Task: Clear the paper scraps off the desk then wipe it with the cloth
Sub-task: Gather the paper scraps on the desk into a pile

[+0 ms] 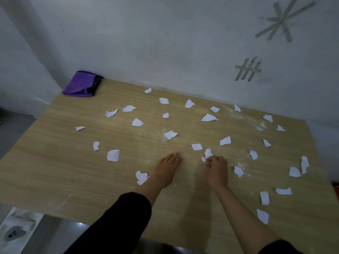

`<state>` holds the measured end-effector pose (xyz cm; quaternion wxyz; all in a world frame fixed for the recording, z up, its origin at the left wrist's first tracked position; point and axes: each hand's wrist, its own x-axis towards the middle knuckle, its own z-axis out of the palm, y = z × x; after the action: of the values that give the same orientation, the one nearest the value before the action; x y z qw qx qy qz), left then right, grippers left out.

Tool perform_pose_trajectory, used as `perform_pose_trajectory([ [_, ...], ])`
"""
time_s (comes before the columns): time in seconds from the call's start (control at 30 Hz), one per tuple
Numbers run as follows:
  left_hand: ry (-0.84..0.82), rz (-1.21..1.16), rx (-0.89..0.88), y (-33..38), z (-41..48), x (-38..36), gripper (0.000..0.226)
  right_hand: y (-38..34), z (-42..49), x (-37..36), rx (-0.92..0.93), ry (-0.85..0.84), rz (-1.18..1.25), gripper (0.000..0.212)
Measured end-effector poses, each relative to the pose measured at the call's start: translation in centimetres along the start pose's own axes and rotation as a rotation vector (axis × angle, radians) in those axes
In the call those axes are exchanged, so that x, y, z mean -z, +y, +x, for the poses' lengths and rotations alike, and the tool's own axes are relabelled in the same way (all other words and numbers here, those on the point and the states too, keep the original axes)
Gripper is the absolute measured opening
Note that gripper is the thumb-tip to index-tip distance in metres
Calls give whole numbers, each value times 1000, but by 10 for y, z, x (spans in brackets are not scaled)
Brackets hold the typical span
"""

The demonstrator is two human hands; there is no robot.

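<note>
Pale grey painted wall (165, 43) w/ crossed strips of grey tape (284, 21), beyond both hands. Light wood-grain laminate desk (55, 171), matte w/ white dusty smears, under the hands. Folded purple fabric cloth (81, 85), dark edging, well beyond & left of the left hand (169, 167), at far corner touching wall. Left hand palm-down, fingers straight, flat on desk; black sleeve (119, 217) on forearm. Right hand (216, 168) fingers curled, pinching a small torn white scrap (203, 159). Jagged white paper scraps (113, 155) lie flat all round both hands, more to the right.
</note>
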<state>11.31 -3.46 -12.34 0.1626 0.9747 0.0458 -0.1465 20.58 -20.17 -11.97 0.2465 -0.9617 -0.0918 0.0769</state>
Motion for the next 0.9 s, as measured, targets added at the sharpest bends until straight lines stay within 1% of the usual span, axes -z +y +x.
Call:
perform_pose_trajectory([
  [0.07,-7,2,-9,2,5,3,61,1,18,6,-8,-39,26,10],
  [0.1,17,-16,-11,2,7,3,58,1,25,8,-9,-76,46,10],
  [0.2,89,-53,-23,-4,12,0,47,3,39,5,58,-136,81,20],
  [0.27,118,-81,-12,-6,14,-2,39,5,40,0,114,-139,27,19],
  [0.33,169,-202,26,-8,14,-2,33,6,36,-3,115,-134,-13,11],
  [0.37,217,-305,73,-10,13,-2,31,7,34,-4,115,-118,-15,9],
  [0.47,422,-602,254,-18,4,4,24,8,27,-8,83,-63,47,8],
  [0.5,477,-660,300,-21,-1,6,21,6,26,-8,36,-58,90,7],
  [0.57,532,-729,364,-30,-14,9,16,2,25,-9,-15,-61,90,9],
  [0.63,538,-708,386,-39,-30,10,12,-2,21,-13,38,-70,57,15],
  [0.67,534,-677,394,-45,-39,8,11,-8,15,-14,72,-72,81,17],
  [0.7,533,-653,403,-50,-49,5,10,-18,6,-15,95,-95,149,16],
  [0.77,534,-616,417,-57,-66,0,10,-40,-16,-18,99,-175,333,4],
  [0.83,531,-556,411,-63,-79,-8,10,-59,-35,-25,105,-266,435,17],
  [0.9,528,-490,408,-67,-87,-16,10,-68,-49,-40,139,-342,448,18],
])
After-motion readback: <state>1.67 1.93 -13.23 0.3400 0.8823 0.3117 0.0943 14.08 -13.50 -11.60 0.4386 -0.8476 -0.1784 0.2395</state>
